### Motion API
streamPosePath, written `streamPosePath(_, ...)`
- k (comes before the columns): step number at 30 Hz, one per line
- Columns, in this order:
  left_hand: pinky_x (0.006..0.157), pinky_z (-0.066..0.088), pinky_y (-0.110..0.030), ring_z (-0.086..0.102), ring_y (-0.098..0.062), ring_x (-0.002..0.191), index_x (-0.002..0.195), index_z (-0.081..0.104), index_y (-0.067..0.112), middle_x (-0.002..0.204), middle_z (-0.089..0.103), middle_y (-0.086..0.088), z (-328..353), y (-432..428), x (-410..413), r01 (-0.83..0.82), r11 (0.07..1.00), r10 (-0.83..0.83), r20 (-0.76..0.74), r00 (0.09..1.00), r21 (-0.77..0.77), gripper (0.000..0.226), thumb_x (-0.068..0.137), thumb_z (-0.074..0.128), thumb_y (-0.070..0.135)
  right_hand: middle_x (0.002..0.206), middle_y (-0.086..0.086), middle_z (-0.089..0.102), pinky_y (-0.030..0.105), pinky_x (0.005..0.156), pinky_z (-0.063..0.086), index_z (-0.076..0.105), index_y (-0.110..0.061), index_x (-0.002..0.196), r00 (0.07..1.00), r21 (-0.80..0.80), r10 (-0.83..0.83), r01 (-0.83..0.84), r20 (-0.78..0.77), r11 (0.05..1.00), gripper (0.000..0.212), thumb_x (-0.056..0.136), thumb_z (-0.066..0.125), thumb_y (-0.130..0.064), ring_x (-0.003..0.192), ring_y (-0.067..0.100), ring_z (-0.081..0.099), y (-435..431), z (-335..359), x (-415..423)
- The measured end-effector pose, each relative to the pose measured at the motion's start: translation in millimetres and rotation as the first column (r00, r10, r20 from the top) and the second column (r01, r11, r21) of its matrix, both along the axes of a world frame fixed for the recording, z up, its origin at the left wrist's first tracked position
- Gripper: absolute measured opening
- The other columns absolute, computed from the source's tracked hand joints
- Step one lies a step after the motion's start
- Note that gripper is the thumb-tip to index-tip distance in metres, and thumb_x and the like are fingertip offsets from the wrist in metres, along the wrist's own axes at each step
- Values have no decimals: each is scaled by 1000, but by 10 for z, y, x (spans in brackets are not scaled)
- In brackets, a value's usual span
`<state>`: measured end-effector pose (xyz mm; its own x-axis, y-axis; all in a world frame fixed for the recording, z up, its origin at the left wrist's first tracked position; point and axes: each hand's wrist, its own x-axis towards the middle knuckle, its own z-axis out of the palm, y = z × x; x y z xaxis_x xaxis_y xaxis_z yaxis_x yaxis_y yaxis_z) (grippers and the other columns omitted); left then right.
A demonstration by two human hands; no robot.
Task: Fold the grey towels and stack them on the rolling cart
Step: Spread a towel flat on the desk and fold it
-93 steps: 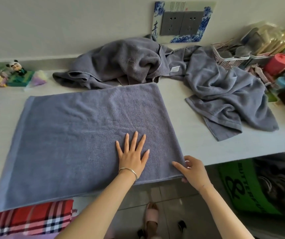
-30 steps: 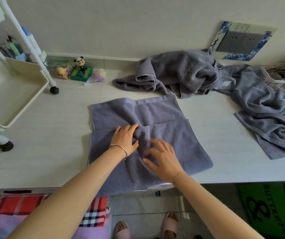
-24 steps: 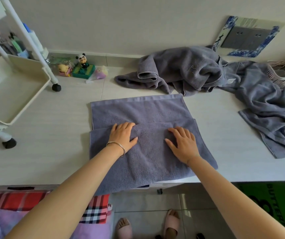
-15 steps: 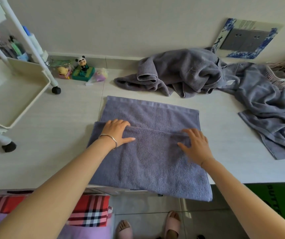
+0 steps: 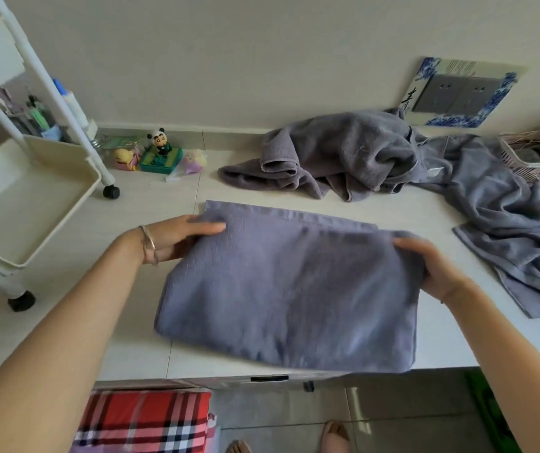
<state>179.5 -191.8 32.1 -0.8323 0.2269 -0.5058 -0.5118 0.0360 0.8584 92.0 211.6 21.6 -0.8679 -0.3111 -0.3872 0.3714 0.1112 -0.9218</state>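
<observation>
A folded grey towel [image 5: 288, 295] lies on the white counter [image 5: 138, 204] in front of me, its near edge at the counter's front. My left hand [image 5: 177, 237] grips its far left corner, thumb on top. My right hand [image 5: 432, 266] grips its far right corner. The gripped fold looks slightly raised over a lower layer that shows behind it. Two crumpled grey towels lie behind: one [image 5: 334, 158] at the back centre, another [image 5: 517, 223] spread at the right. The white rolling cart [image 5: 27, 194] stands on the counter at the left, its lower tray bare.
Small toy figures [image 5: 159, 152] sit by the wall left of centre. A wire basket [image 5: 536, 155] stands at the far right. A wall socket panel [image 5: 461, 93] hangs above the towels. A red plaid cloth [image 5: 144, 420] lies below the counter edge.
The towel went from one fold to a smaller stack. My hands moved from pressing flat on top to gripping the fold's two far corners.
</observation>
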Motion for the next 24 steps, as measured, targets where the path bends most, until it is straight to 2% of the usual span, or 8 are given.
streamPosePath(2,74,54,-25,69,-16,92,103,68,17,105,71,-7,-69,33,-173,-226,974,226,-11,974,30,67,50,84,54,87,5,71,24,66,53,68,-13,98,980,-10,-196,196,33,981,18,87,59,-25,80,14,66,-126,12,-191)
streamPosePath(5,93,49,-34,64,-23,102,116,63,11,119,65,-12,-459,17,-393,-518,846,525,30,851,-125,75,64,71,65,98,7,68,26,65,51,66,-10,106,931,122,-363,356,38,926,32,83,69,-31,78,14,63,-233,-264,-358)
streamPosePath(7,99,46,-37,61,-27,108,121,59,6,123,61,-10,-745,-13,-348,-463,824,515,91,853,-326,98,52,71,75,104,10,63,31,73,50,64,-6,111,926,272,-367,331,92,904,41,83,69,-35,87,21,60,-230,-470,-286)
streamPosePath(10,92,50,-40,64,-29,99,115,61,3,110,65,-13,-914,-3,-118,-391,762,490,64,870,-517,61,77,70,49,114,21,64,43,94,48,65,4,108,966,504,-259,220,7,835,42,87,65,-32,100,32,60,-143,-684,-71)
streamPosePath(12,87,51,-38,64,-28,93,110,63,2,104,67,-13,-926,23,-21,-400,742,451,-42,892,-538,40,85,66,33,106,22,65,45,82,50,63,4,99,978,569,-186,208,-97,796,34,92,58,-29,86,27,57,-131,-719,10)
streamPosePath(14,84,48,-31,61,-24,98,111,61,4,106,65,-9,-876,81,-1,-433,737,373,-221,901,-519,28,90,61,22,95,14,64,34,66,46,56,-3,96,965,547,-146,245,-219,800,23,95,52,-26,78,22,55,-170,-689,63)
streamPosePath(18,81,42,-14,58,-14,100,122,56,8,108,62,0,-739,175,-86,-522,734,280,-506,816,-435,30,93,55,13,76,4,55,27,57,36,47,-10,89,858,446,-236,450,-456,774,16,97,48,-24,67,16,50,-272,-681,39)
streamPosePath(24,91,36,-23,52,-23,117,133,45,7,126,55,-7,-985,155,-113,-532,668,398,-353,846,-520,41,94,53,15,90,12,57,31,72,36,54,-2,103,909,583,-272,413,-317,700,22,96,48,-22,81,26,50,-305,-878,-113)
